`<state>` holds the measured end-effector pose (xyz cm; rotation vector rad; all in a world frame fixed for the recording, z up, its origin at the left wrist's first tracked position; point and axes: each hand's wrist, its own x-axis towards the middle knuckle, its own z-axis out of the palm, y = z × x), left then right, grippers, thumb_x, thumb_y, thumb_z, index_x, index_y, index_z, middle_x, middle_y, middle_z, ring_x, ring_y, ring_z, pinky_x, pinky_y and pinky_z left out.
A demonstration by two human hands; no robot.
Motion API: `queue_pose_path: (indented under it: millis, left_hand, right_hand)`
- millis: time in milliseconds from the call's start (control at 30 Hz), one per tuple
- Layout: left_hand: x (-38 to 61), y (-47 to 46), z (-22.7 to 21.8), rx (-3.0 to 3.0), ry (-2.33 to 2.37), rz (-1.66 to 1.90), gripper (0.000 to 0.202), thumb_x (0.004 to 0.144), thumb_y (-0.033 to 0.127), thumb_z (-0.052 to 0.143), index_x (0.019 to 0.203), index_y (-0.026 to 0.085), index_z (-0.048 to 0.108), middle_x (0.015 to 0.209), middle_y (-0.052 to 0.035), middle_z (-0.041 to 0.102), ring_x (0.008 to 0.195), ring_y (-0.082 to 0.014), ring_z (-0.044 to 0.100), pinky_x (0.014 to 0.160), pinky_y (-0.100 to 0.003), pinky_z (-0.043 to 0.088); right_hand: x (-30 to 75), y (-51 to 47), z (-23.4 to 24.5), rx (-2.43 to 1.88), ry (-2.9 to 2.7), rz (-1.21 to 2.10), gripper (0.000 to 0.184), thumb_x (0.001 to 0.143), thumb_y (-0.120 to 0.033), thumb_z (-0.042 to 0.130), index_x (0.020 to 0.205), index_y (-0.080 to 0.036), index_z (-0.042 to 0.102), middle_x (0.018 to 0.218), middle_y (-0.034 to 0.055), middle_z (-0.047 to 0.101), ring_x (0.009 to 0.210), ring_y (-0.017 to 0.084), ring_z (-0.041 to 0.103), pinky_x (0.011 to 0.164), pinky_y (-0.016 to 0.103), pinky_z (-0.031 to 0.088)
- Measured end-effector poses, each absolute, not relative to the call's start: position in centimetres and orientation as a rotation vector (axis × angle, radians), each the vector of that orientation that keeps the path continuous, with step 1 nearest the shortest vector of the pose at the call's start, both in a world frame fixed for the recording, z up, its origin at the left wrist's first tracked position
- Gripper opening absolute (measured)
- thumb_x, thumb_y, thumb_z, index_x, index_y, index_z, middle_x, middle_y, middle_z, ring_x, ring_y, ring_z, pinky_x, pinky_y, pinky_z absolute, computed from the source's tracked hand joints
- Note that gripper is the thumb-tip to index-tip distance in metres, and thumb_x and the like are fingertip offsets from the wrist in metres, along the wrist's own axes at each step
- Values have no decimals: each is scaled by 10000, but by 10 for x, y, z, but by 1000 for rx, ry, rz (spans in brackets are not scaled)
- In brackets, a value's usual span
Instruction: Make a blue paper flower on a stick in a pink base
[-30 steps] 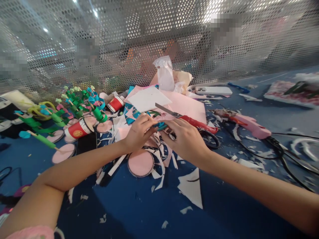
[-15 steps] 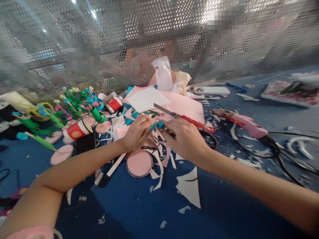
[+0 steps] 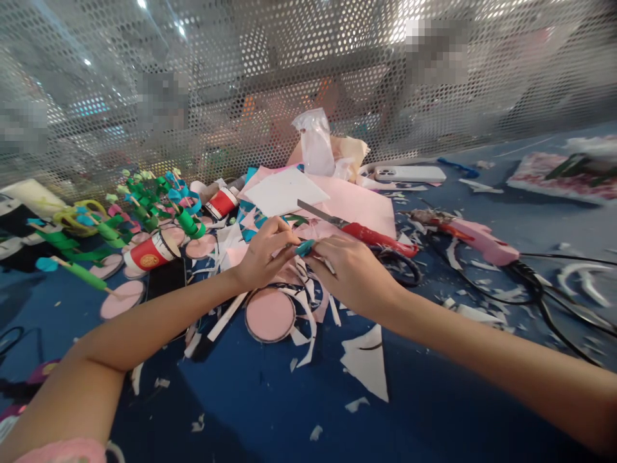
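My left hand (image 3: 264, 257) and my right hand (image 3: 348, 271) meet over a heap of paper scraps. Both pinch a small teal paper piece (image 3: 304, 247) between their fingertips. Just beyond them lie red-handled scissors (image 3: 367, 233) on a pink sheet (image 3: 359, 204). A pink paper disc (image 3: 270, 314) lies on the blue table (image 3: 270, 399) right below my hands.
Green and blue paper flowers on sticks (image 3: 144, 199) and red paper cups (image 3: 149, 252) stand at the left. A pink glue gun (image 3: 477, 239) with black cable lies at the right. A phone (image 3: 409, 173) and a plastic bag (image 3: 318, 143) sit by the perforated metal screen (image 3: 241, 77).
The teal piece has been turned a little between my fingers and my hands have drawn slightly closer together. Nothing else on the table has moved.
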<state>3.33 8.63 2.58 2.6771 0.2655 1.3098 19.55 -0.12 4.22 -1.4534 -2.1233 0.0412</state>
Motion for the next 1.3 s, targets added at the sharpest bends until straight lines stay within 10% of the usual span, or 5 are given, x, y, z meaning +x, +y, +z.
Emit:
queue_pose_path:
  millis: [733, 1300]
  left_hand:
    - [38, 77, 26, 2511, 397, 1073, 295, 951, 354, 278, 723, 192, 370, 732, -7, 398, 709, -134, 383, 675, -285, 341]
    - [38, 81, 27, 2402, 378, 963, 404, 910, 493, 326, 707, 173, 466, 701, -5, 449, 689, -126, 414, 667, -276, 358]
  right_hand:
    - [204, 7, 35, -1196, -2302, -229, 317, 928, -386, 435, 954, -93, 551, 890, 134, 616, 866, 248, 567, 743, 393, 498]
    - [213, 13, 35, -1059, -2282, -237, 250, 942, -198, 376, 861, -127, 602, 804, 94, 615, 812, 198, 562, 720, 358, 499]
